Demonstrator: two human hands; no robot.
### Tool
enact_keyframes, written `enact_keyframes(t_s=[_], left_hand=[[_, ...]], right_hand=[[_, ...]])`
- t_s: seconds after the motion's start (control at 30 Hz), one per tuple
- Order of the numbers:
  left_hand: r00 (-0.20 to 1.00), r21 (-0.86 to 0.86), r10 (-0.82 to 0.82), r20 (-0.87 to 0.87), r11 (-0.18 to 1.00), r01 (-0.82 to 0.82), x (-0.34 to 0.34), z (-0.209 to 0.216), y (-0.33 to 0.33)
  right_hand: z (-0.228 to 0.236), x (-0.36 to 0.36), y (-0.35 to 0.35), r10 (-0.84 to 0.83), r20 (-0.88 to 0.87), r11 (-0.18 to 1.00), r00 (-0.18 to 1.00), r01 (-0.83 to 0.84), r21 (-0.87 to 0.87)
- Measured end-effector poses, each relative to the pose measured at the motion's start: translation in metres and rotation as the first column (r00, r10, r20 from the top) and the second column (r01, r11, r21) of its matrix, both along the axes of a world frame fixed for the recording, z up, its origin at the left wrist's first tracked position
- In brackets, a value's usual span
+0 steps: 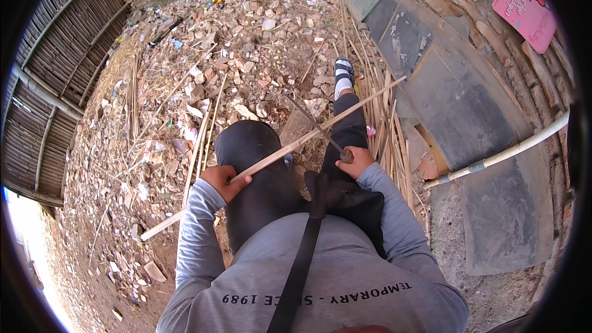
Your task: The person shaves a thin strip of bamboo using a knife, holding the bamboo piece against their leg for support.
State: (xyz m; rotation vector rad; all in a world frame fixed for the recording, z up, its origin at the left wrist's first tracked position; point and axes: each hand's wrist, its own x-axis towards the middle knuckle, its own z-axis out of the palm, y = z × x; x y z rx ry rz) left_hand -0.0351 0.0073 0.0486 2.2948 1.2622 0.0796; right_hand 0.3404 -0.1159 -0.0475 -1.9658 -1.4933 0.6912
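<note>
A long pale bamboo strip [280, 153] lies slantwise across my lap, from low on the left up to the far right. My left hand [224, 182] is closed around it above my left thigh. In my right hand [359, 163], beside the right thigh, is the round handle of a knife [333, 143]. Its narrow, dark blade points away and to the left, crossing the strip near the middle. Whether the edge bites into the bamboo cannot be made out.
Many split bamboo strips [383, 124] lie beside my outstretched right leg. More thin strips [205, 131] rest on the rubble at left. Dark flat panels [459, 108] and a pale pole [515, 153] are on the right. A bamboo wall [52, 55] stands at left.
</note>
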Motion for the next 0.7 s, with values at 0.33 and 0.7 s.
enact_keyframes(t_s=[0.33, 0.7], left_hand=[[1.0, -0.006, 0.011, 0.02, 1.0, -0.01, 0.002, -0.001, -0.001], [1.0, -0.013, 0.01, 0.002, 1.0, -0.009, 0.002, 0.0, -0.001]], right_hand=[[-0.003, -0.001, 0.001, -0.006, 0.009, 1.0, 1.0, 0.006, 0.007], [-0.006, -0.002, -0.001, -0.018, 0.01, 1.0, 1.0, 0.018, 0.023]])
